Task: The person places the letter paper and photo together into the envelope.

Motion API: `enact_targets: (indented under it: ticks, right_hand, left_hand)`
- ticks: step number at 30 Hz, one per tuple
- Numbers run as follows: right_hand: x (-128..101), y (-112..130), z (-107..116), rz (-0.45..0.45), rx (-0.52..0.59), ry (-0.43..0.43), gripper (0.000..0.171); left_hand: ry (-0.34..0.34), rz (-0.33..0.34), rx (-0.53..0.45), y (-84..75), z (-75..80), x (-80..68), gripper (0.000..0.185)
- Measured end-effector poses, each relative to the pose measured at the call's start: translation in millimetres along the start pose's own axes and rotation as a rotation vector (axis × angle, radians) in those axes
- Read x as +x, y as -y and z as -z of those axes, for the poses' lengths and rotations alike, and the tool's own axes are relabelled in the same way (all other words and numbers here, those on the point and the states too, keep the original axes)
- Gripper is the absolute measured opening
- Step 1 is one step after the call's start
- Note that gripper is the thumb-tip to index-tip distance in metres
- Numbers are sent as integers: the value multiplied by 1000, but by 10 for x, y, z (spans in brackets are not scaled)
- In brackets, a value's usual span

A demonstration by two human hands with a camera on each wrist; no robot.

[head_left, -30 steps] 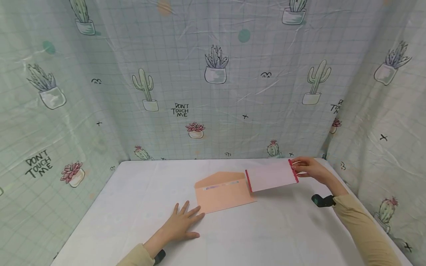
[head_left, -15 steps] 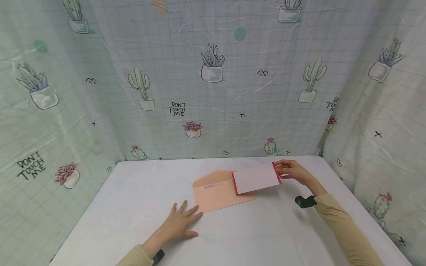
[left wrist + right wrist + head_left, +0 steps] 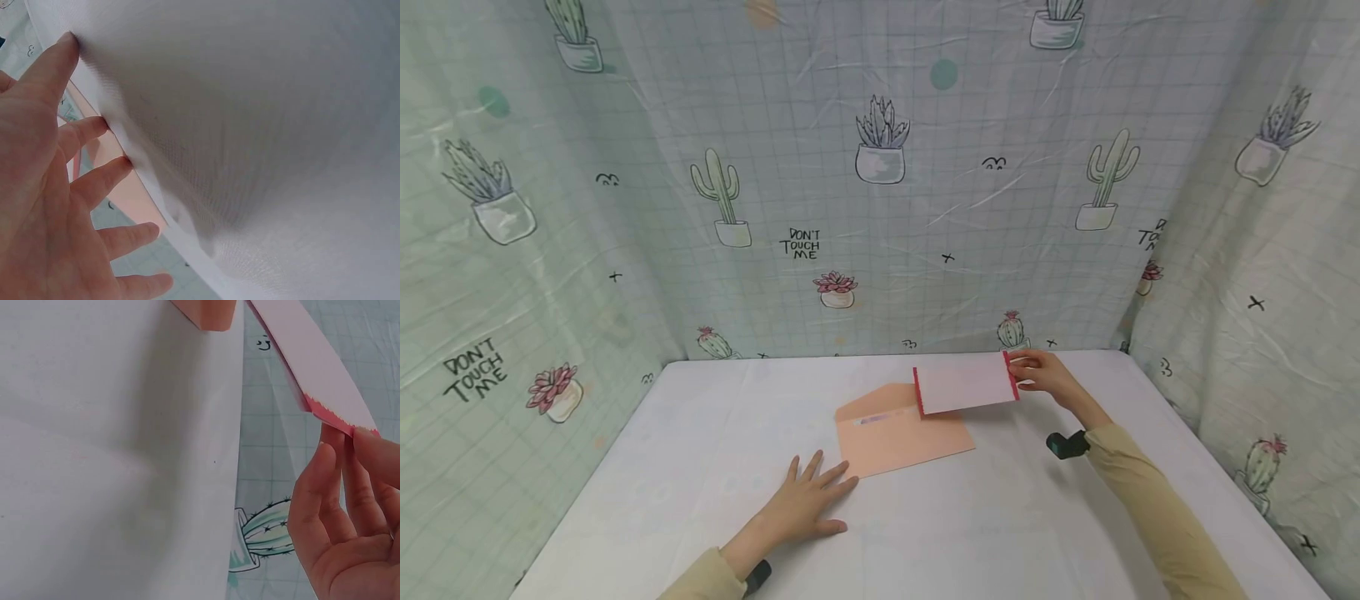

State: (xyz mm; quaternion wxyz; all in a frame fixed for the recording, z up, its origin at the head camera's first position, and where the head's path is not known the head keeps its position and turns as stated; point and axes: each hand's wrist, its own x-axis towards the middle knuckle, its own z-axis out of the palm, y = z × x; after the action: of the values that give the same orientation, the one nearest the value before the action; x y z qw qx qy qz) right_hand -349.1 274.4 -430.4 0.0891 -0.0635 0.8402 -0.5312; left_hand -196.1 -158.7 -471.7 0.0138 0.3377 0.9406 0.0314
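A pale pink card with red edges (image 3: 966, 385) hangs tilted over the right part of a peach envelope (image 3: 902, 442). My right hand (image 3: 1048, 379) pinches the card by its red right end, thumb against fingertips, as the right wrist view also shows. The envelope lies on the table with its flap raised away from me, and a strip of something patterned shows at its opening. The card covers part of the flap. My left hand (image 3: 805, 500) rests flat with spread fingers on the table, its fingertips at the envelope's lower left corner.
A white-covered table (image 3: 962, 533) bears the envelope. Behind it and on both sides hangs a curtain (image 3: 775, 125) printed with cacti. Dark wrist devices sit at both wrists, the right one (image 3: 1066, 446) held above the table.
My right hand has carried the card leftward over the envelope, then slightly up and away from me. The left hand and the envelope have stayed in place.
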Motion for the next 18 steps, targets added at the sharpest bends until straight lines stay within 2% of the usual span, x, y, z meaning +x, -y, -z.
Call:
enact_targets:
  ticks: [8,18]
  right_hand:
    - [162,-8,-29,-11,34,-120,41]
    - [292,-33,-96,17,13,-264,32]
  left_hand:
    - [11,-1,3,12,-11,4,64]
    - [3,-5,5,35,-42,6,64]
